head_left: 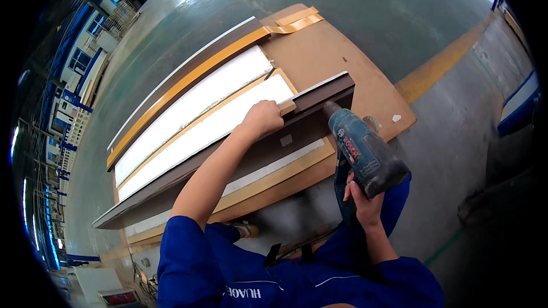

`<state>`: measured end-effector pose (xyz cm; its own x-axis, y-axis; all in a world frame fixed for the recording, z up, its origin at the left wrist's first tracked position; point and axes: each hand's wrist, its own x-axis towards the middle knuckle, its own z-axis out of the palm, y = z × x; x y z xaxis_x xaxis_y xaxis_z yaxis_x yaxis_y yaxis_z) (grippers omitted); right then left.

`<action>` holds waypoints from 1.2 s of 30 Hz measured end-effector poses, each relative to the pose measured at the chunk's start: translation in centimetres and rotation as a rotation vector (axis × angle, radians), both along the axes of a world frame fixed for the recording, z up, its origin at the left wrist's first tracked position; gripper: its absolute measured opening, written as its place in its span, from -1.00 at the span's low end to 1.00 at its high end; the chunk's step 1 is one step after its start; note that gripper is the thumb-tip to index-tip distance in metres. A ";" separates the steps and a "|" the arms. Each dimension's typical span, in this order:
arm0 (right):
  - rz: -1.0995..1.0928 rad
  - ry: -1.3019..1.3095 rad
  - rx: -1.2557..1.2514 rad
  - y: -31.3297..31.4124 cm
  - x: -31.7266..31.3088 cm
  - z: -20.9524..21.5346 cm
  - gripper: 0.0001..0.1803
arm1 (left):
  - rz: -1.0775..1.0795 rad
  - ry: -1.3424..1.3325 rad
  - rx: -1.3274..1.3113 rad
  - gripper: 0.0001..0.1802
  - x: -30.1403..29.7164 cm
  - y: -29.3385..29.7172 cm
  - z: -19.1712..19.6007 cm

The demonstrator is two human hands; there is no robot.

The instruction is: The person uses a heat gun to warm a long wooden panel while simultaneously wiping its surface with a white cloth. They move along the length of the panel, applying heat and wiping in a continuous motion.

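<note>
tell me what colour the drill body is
Dark blue-teal drill, with a red marking on its side; shown in the head view.

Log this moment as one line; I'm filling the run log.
left hand: pressing small wood block on dark brown rail | right hand: gripping blue drill, tip at rail

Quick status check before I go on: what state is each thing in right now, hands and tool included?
Left hand: closed on a small tan wooden block, pressing it to the panel.
Right hand: gripping the drill's handle.
Dark blue cordless drill: held tilted, nose against the dark brown panel edge.
Long dark brown panel: lying flat on a brown board.
White foam strips: lying side by side inside the frame.
</note>
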<state>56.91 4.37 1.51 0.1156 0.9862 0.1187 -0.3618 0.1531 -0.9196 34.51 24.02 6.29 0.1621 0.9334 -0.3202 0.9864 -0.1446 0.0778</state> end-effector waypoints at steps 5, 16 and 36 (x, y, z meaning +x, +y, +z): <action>-0.034 0.008 -0.018 0.0 0.1 -0.1 -0.89 | -0.095 0.010 0.048 -0.71 0.2 -0.5 0.0; -0.018 0.008 0.016 1.4 1.1 0.3 -0.94 | -0.148 -0.022 0.144 -0.74 -0.5 -0.1 -0.3; -0.080 0.045 0.038 1.6 2.2 -0.8 -0.86 | -0.257 -0.038 0.055 -0.71 4.4 3.2 -0.8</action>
<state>59.14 5.92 0.68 0.2000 0.9685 0.1484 -0.3881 0.2174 -0.8956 38.86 27.19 5.49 0.4072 0.8756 -0.2597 0.9132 -0.3953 0.0991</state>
